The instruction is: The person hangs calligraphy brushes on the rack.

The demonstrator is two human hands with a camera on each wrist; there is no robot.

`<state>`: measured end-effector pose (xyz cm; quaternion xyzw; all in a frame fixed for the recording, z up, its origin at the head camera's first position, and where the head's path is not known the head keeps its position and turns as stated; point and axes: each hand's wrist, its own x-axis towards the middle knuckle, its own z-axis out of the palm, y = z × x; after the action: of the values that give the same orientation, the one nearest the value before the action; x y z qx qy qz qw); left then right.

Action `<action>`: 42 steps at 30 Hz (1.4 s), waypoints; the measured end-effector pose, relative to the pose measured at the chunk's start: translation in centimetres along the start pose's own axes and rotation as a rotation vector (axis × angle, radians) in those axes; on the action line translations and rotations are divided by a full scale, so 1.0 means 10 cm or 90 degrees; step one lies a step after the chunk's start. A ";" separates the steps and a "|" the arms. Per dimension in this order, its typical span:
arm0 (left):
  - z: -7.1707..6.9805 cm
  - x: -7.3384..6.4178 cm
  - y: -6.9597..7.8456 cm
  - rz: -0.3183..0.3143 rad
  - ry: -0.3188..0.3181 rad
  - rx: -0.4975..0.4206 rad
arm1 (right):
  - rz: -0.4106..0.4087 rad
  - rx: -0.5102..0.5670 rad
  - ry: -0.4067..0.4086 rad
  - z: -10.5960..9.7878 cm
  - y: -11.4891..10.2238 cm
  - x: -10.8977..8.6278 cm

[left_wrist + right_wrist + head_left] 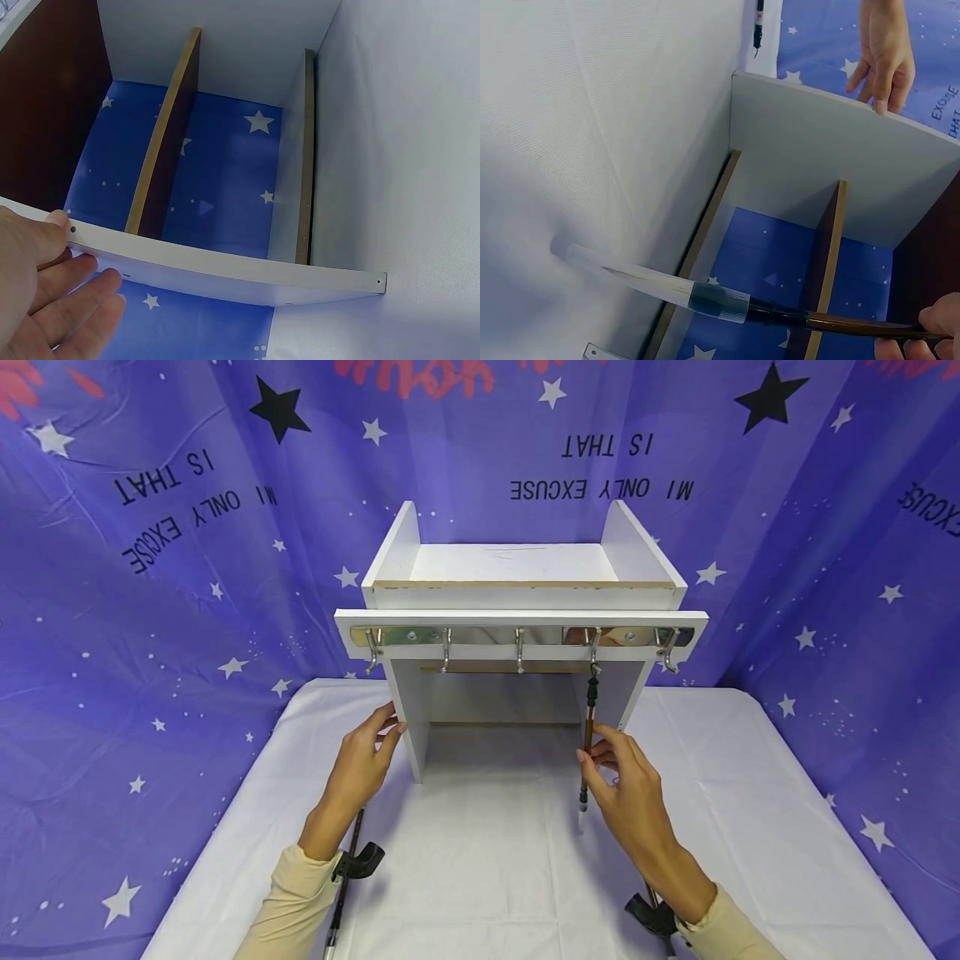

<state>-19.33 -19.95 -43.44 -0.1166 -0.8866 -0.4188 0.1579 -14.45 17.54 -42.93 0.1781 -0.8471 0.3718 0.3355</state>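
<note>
A white wooden shelf rack [521,596] stands on the table, a metal strip with several hooks [519,647] along its front. One writing brush [588,727] hangs tip down by its loop at the second hook from the right. My right hand [630,785] pinches its brown handle between thumb and fingers. In the right wrist view, a clear cap [641,279] covers its bristles. At the rack's left side panel, my left hand [363,760] touches the front edge with the thumb, its other fingers loosely bent beside the outer face.
A second brush [342,897] lies on the table by the left forearm. Another dark stick-like thing [651,895] is partly hidden under the right wrist. White cloth [480,877] covers the table, and a purple star-printed curtain [187,610] hangs behind and at both sides.
</note>
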 end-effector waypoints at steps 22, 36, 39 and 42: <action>0.01 0.00 -0.01 0.011 0.008 0.007 | 0.008 0.001 0.005 0.06 0.02 0.01; -0.01 -0.01 0.02 0.012 0.003 0.006 | 0.002 0.011 0.010 0.11 0.02 0.03; -0.01 0.00 0.02 0.009 0.003 0.004 | 0.001 0.013 0.014 0.11 0.03 0.04; 0.00 0.00 0.02 0.009 0.005 0.003 | 0.000 0.014 0.019 0.11 0.03 0.04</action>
<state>-19.24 -19.86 -43.29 -0.1209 -0.8860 -0.4162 0.1647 -15.39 16.88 -43.43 0.1761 -0.8379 0.3835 0.3461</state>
